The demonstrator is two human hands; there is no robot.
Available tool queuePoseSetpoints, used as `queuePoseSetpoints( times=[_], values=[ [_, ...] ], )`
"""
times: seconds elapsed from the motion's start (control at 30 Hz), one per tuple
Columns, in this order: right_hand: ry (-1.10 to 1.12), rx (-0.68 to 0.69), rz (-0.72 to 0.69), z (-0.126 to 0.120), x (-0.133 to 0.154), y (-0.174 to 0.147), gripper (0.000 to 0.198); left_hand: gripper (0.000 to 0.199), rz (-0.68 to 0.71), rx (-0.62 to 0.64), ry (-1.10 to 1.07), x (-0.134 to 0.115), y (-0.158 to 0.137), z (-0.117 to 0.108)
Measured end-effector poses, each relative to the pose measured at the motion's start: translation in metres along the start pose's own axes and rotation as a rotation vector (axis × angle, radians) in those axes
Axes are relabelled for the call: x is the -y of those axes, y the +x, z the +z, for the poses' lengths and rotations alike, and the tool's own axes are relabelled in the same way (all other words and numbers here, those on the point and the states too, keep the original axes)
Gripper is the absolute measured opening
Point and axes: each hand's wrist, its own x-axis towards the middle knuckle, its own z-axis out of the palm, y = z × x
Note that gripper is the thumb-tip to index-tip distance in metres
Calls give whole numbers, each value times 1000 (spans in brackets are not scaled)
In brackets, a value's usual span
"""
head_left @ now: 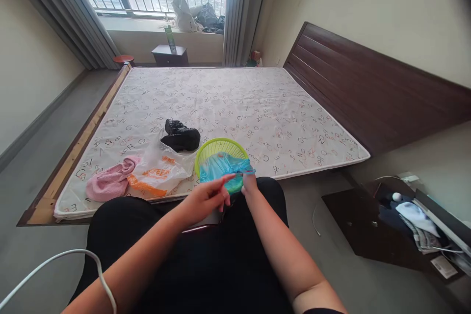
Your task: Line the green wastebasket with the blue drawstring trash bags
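Note:
A thin blue plastic bag (222, 164) lies in and over a yellow-green plastic basket (220, 143) at the near edge of the mattress. My right hand (249, 184) is closed on the bag's bunched right end, its fingertips partly hidden. My left hand (207, 201) is just in front of the basket, index finger stretched toward the bag and the other fingers loosely bent, with nothing plainly held. Below it, a thin dark-red curved edge (200, 228) shows against my black clothing; I cannot make out what it belongs to.
On the patterned mattress (228, 98) lie a white bag with orange print (158, 171), a shiny black bundle (182, 136) and a pink cloth (112, 180). A white cable (69, 252) crosses my left forearm. A dark cabinet (353, 221) with clutter stands right.

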Motion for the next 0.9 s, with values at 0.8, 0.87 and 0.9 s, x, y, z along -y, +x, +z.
queuePoseSetpoints(
  times=[0.8, 0.87, 0.9],
  values=[
    [-741, 305, -804, -13, 168, -19, 23, 94, 60, -856, -168, -8, 6, -131],
    [-655, 258, -811, 2, 164, -14, 26, 92, 73, -836, -154, -10, 7, -129],
    [-642, 214, -802, 10, 161, -9, 28, 90, 79, -828, -148, -11, 7, -129]
  ],
)
